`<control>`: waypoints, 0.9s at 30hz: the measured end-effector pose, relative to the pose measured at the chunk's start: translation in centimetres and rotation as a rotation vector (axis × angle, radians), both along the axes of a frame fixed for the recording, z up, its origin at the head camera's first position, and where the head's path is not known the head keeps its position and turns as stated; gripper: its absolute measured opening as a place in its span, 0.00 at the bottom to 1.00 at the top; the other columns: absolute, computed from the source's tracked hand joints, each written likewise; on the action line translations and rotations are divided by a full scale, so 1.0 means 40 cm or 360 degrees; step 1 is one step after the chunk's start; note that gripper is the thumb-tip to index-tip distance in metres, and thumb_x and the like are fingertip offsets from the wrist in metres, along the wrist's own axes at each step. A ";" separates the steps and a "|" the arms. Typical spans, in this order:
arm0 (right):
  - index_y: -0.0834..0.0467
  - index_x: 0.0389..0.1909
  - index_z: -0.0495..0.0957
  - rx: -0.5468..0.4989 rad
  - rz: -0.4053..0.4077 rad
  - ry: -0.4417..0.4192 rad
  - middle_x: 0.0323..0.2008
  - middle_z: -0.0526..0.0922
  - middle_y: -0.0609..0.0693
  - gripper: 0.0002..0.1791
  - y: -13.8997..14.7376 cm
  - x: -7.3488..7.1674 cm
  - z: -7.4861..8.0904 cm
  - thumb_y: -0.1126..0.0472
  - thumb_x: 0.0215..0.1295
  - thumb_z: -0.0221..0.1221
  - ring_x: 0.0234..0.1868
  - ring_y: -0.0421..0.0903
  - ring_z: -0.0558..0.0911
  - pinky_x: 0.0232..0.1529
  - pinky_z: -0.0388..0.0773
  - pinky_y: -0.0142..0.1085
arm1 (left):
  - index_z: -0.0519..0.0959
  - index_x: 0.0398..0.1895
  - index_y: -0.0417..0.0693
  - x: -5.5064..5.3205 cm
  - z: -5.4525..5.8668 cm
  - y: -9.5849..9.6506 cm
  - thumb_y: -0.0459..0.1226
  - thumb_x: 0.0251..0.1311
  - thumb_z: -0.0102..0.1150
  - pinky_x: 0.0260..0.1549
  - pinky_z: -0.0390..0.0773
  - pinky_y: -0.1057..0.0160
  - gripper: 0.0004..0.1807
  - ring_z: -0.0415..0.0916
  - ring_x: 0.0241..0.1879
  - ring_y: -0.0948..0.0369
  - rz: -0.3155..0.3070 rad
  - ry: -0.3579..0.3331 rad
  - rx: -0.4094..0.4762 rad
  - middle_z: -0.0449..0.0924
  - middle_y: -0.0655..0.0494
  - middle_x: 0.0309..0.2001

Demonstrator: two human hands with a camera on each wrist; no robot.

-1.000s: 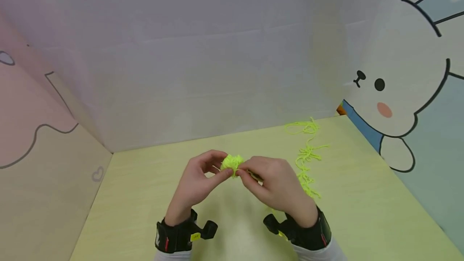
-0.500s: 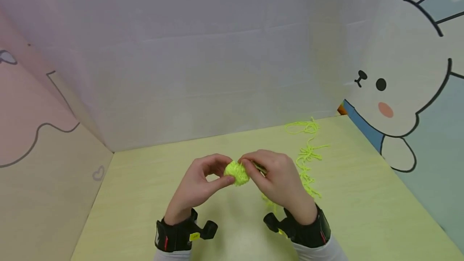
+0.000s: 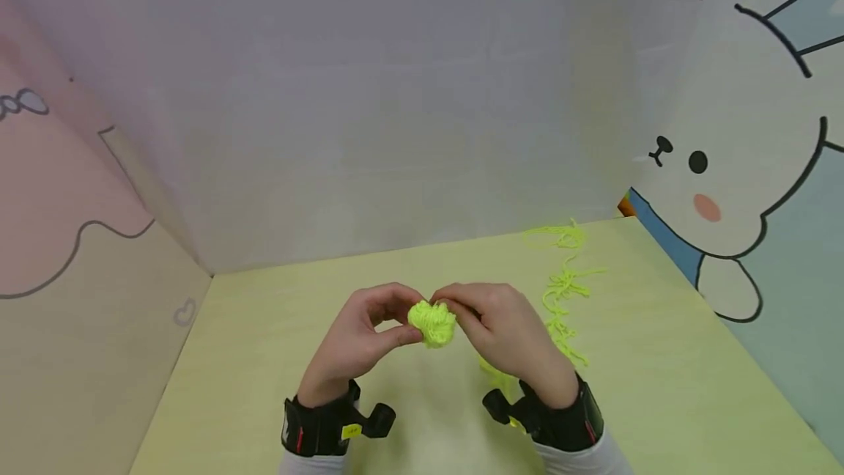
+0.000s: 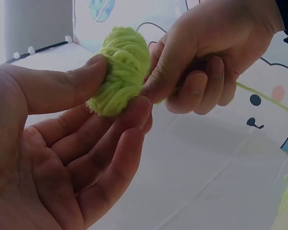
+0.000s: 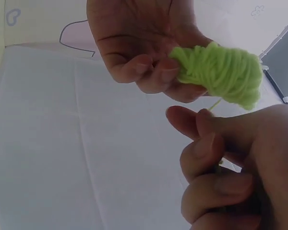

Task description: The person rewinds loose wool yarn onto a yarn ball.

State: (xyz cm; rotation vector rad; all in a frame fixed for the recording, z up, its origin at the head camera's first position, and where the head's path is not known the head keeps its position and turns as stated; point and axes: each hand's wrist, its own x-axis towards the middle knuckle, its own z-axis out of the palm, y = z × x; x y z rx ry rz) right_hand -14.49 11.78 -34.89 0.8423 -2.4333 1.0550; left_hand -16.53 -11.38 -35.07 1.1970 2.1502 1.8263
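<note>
A wound ball of yellow-green yarn (image 3: 432, 323) is held up off the table (image 3: 264, 365), at six o'clock from the middle of the head view. From the ball, the left hand (image 3: 359, 334) lies at nine o'clock and pinches it between thumb (image 4: 79, 85) and fingertips, the palm clear of it. The right hand (image 3: 511, 332) is at three o'clock, its fingers curled, thumb and forefinger closed on a thin strand (image 5: 214, 104) that runs from the ball. More loose yarn (image 3: 560, 286) lies in a tangled trail on the table, from about two o'clock round to four. The ball looks very light and soft, likely to squash under a firm squeeze and spring partly back; its fuzzy surface should grip skin well rather than slip. Breakage seems a small worry — loosened turns or a snag in the trail look likelier. The best hold is probably across the wound middle, with light fingertip pressure — the rounded ends, where loops could slide off, are the poorer place — and the strand is best pinched close to the ball.
</note>
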 end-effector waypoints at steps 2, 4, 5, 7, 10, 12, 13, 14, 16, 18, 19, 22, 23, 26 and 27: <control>0.46 0.42 0.84 0.0104 -0.0014 -0.0039 0.29 0.81 0.35 0.08 -0.001 0.000 -0.003 0.61 0.71 0.58 0.22 0.33 0.70 0.25 0.74 0.32 | 0.80 0.48 0.42 0.000 -0.002 -0.002 0.24 0.56 0.67 0.36 0.84 0.56 0.16 0.81 0.33 0.53 0.0022 -0.0020 0.0051 0.83 0.48 0.40; 0.46 0.37 0.82 0.0189 -0.0022 -0.0061 0.21 0.74 0.35 0.07 -0.003 0.001 -0.002 0.60 0.71 0.58 0.18 0.35 0.65 0.22 0.69 0.31 | 0.80 0.47 0.42 -0.002 -0.003 -0.001 0.24 0.56 0.66 0.35 0.85 0.58 0.15 0.80 0.33 0.52 0.0070 -0.0048 0.0090 0.83 0.48 0.39; 0.46 0.35 0.81 0.0226 -0.0028 -0.0065 0.19 0.70 0.35 0.06 -0.004 0.001 -0.002 0.60 0.70 0.58 0.17 0.36 0.64 0.21 0.66 0.32 | 0.80 0.47 0.41 -0.001 -0.001 0.001 0.24 0.57 0.66 0.35 0.85 0.58 0.15 0.80 0.33 0.52 0.0106 -0.0069 0.0103 0.83 0.47 0.39; 0.45 0.32 0.78 0.0273 -0.0023 -0.0091 0.16 0.63 0.37 0.06 -0.006 0.001 0.000 0.57 0.71 0.58 0.17 0.36 0.63 0.20 0.64 0.32 | 0.80 0.47 0.41 -0.001 0.001 0.004 0.26 0.57 0.66 0.35 0.84 0.60 0.14 0.80 0.34 0.51 0.0180 -0.0110 0.0124 0.83 0.47 0.38; 0.44 0.35 0.81 0.0291 -0.0002 -0.0141 0.16 0.67 0.34 0.06 -0.010 0.003 0.000 0.53 0.72 0.58 0.17 0.36 0.65 0.20 0.65 0.31 | 0.79 0.47 0.38 -0.002 0.003 0.007 0.27 0.58 0.66 0.35 0.84 0.62 0.13 0.79 0.34 0.51 0.0252 -0.0202 0.0202 0.83 0.48 0.38; 0.44 0.38 0.83 0.0299 0.0026 -0.0180 0.19 0.73 0.33 0.06 -0.012 0.005 -0.002 0.52 0.73 0.58 0.18 0.35 0.67 0.20 0.67 0.31 | 0.77 0.47 0.36 -0.003 0.002 0.007 0.26 0.58 0.65 0.34 0.84 0.64 0.14 0.79 0.34 0.51 0.0283 -0.0268 0.0277 0.83 0.48 0.39; 0.45 0.39 0.84 0.0309 0.0035 -0.0186 0.22 0.76 0.32 0.07 -0.014 0.006 -0.002 0.52 0.73 0.58 0.19 0.34 0.68 0.21 0.69 0.31 | 0.76 0.48 0.35 -0.004 0.002 0.007 0.26 0.59 0.65 0.34 0.84 0.65 0.15 0.79 0.34 0.52 0.0296 -0.0296 0.0317 0.82 0.48 0.39; 0.45 0.40 0.84 0.0316 0.0048 -0.0190 0.25 0.79 0.32 0.07 -0.015 0.007 -0.002 0.52 0.73 0.57 0.19 0.33 0.69 0.22 0.70 0.31 | 0.75 0.49 0.34 -0.005 0.001 0.007 0.26 0.59 0.65 0.33 0.84 0.66 0.15 0.78 0.33 0.52 0.0311 -0.0322 0.0352 0.82 0.48 0.40; 0.45 0.40 0.84 0.0334 0.0073 -0.0186 0.28 0.81 0.32 0.08 -0.017 0.011 -0.002 0.52 0.73 0.57 0.20 0.32 0.70 0.23 0.72 0.31 | 0.74 0.50 0.34 -0.007 0.000 0.007 0.27 0.60 0.64 0.32 0.84 0.67 0.16 0.78 0.32 0.54 0.0360 -0.0354 0.0403 0.82 0.48 0.40; 0.45 0.39 0.85 0.0345 0.0091 -0.0167 0.27 0.80 0.31 0.08 -0.017 0.015 -0.002 0.53 0.73 0.57 0.21 0.31 0.70 0.24 0.73 0.30 | 0.73 0.50 0.34 -0.011 -0.001 0.006 0.27 0.60 0.65 0.30 0.83 0.68 0.16 0.78 0.31 0.54 0.0437 -0.0359 0.0419 0.82 0.49 0.40; 0.45 0.39 0.85 0.0343 0.0102 -0.0154 0.27 0.80 0.31 0.07 -0.017 0.016 -0.003 0.54 0.72 0.57 0.21 0.31 0.70 0.24 0.73 0.30 | 0.73 0.50 0.34 -0.013 -0.003 0.005 0.28 0.60 0.65 0.30 0.83 0.68 0.17 0.78 0.31 0.54 0.0483 -0.0359 0.0421 0.82 0.49 0.40; 0.44 0.37 0.84 0.0332 0.0144 -0.0105 0.26 0.78 0.30 0.07 -0.018 0.021 -0.004 0.55 0.71 0.58 0.21 0.29 0.70 0.24 0.74 0.29 | 0.73 0.51 0.34 -0.020 -0.011 0.003 0.29 0.61 0.65 0.29 0.83 0.68 0.17 0.79 0.32 0.53 0.0626 -0.0336 0.0385 0.81 0.47 0.41; 0.44 0.36 0.84 0.0324 0.0163 -0.0090 0.26 0.77 0.29 0.07 -0.019 0.023 -0.004 0.56 0.71 0.58 0.22 0.28 0.71 0.25 0.74 0.29 | 0.73 0.50 0.35 -0.023 -0.014 0.003 0.30 0.61 0.66 0.29 0.83 0.68 0.17 0.80 0.32 0.53 0.0669 -0.0326 0.0366 0.81 0.47 0.41; 0.43 0.34 0.83 0.0303 0.0222 -0.0035 0.25 0.76 0.29 0.07 -0.020 0.026 -0.003 0.57 0.70 0.58 0.23 0.27 0.71 0.26 0.74 0.28 | 0.74 0.50 0.36 -0.029 -0.020 0.004 0.33 0.60 0.67 0.28 0.83 0.68 0.18 0.81 0.31 0.53 0.0779 -0.0293 0.0300 0.81 0.46 0.40; 0.43 0.34 0.83 0.0296 0.0239 -0.0017 0.25 0.76 0.29 0.07 -0.020 0.027 -0.002 0.58 0.69 0.58 0.23 0.27 0.70 0.26 0.74 0.28 | 0.74 0.50 0.36 -0.030 -0.022 0.004 0.33 0.60 0.68 0.27 0.83 0.67 0.18 0.81 0.31 0.53 0.0807 -0.0285 0.0283 0.82 0.46 0.40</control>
